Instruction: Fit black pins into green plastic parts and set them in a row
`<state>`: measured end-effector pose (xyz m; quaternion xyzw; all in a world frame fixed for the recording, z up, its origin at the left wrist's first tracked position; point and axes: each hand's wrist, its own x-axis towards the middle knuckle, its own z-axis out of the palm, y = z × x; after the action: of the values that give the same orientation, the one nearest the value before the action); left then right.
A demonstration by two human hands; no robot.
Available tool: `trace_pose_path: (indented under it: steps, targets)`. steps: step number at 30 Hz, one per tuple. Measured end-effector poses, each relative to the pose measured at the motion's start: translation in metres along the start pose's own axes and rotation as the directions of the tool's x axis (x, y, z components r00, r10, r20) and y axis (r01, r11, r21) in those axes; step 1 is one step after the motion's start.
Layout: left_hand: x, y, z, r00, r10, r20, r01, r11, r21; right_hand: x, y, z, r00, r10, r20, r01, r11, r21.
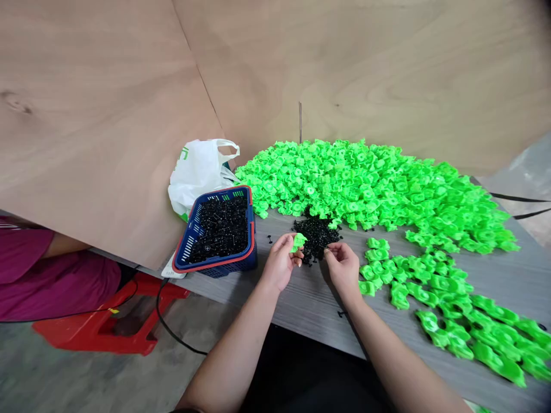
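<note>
My left hand (279, 265) is closed on a bright green plastic piece (298, 242), held up just left of a pile of small black pin-like parts (317, 234). At the right edge of that pile is my right hand (343, 265), thumb and fingers pinched together; whatever is between them is too small or hidden to make out. Behind both hands spreads a large heap of the same green pieces (357, 178). More green pieces (447, 292) lie loosely grouped to the right of my right hand.
A blue basket with a red rim (253, 229) holds many black parts at left. Behind it sits a white plastic bag (200, 172). Wooden panels (344, 69) rise behind the grey table (297, 304). A red stool (99, 327) and a person in a maroon top (55, 275) are at left.
</note>
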<state>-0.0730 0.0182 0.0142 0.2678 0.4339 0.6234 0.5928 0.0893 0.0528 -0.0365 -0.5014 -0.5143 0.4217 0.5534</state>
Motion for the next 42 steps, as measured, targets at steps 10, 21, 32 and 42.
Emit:
trace_pose_path:
  steps: [10, 21, 32, 42]
  targets:
    - [0.007, 0.028, -0.04, 0.999, 0.053, 0.009, -0.054, 0.988, 0.147, 0.012, -0.015, 0.026, 0.918, -0.396, -0.028, 0.375, 0.887, -0.269]
    - [-0.004, 0.025, -0.042, 0.993, 0.012, -0.12, -0.004, 0.998, 0.069, 0.061, -0.052, 0.034, 0.922, -0.329, -0.202, 0.314, 0.944, -0.106]
    - [0.007, 0.017, -0.032, 0.984, -0.178, 0.029, 0.18, 0.973, -0.146, -0.037, -0.027, -0.045, 0.283, 0.41, 0.867, -0.709, 0.698, -0.099]
    - [0.0, 0.008, -0.008, 0.967, -0.207, 0.147, 0.218, 0.974, -0.065, -0.014, -0.02, -0.039, 0.827, 0.158, 0.539, -0.299, 0.936, 0.185]
